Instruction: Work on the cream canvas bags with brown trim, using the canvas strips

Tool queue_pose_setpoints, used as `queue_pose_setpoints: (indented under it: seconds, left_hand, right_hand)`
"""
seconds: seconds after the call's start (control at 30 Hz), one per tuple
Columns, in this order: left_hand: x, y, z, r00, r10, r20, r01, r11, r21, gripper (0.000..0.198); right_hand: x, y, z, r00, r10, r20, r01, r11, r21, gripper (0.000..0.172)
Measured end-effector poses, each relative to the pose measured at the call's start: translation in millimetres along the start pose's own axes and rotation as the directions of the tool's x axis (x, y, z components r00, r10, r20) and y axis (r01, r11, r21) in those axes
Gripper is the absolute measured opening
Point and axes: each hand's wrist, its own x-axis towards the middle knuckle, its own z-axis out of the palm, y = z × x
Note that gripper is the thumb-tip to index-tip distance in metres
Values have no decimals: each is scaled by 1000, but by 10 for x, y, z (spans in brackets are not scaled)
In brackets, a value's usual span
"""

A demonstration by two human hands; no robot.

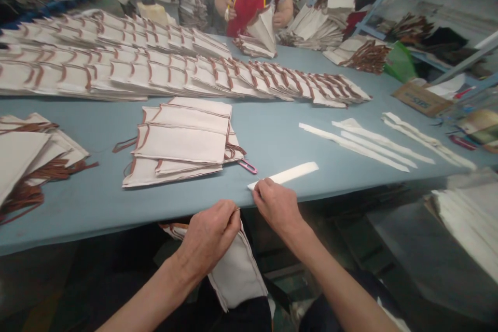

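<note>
My left hand (212, 236) is closed in a pinch on the top edge of a white fabric pouch (237, 275) with brown edging. The pouch hangs below the table's front edge, over my lap. Just to the right, my right hand (278, 205) has its fingertips pressed together at the near end of a short white strip (298, 171) lying on the table. What is between those fingertips is too small to make out. Pink-handled thread snips (248, 166) lie a little beyond, beside a small stack of white pouches (182, 140) with brown edging and cords.
Long overlapping rows of pouches (171, 72) cross the blue table (272, 129). More white strips (365, 145) lie at right, near a cardboard box (422, 98). Pouches with brown cords (27, 161) are piled at left. A person in a red apron (249, 8) stands across the table.
</note>
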Motion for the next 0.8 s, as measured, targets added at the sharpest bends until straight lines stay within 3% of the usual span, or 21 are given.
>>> queue_pose_setpoints:
  seconds: [0.23, 0.4, 0.53, 0.8]
  left_hand:
    - [218, 37, 105, 997, -71, 44, 73, 996, -51, 19]
    - [381, 90, 161, 989, -118, 86, 120, 992, -25, 38]
    - [450, 123, 205, 982, -125, 139, 119, 991, 54, 46]
    - [523, 224, 244, 960, -123, 250, 64, 970, 234, 42]
  right_hand:
    - [59, 249, 15, 1000, 7, -10, -5, 965, 263, 16]
    - [77, 379, -1, 1000, -3, 23, -8, 891, 454, 25]
    - [56, 392, 48, 1000, 21, 17, -27, 854, 520, 25]
    - [49, 407, 48, 1000, 7, 11, -12, 831, 557, 27]
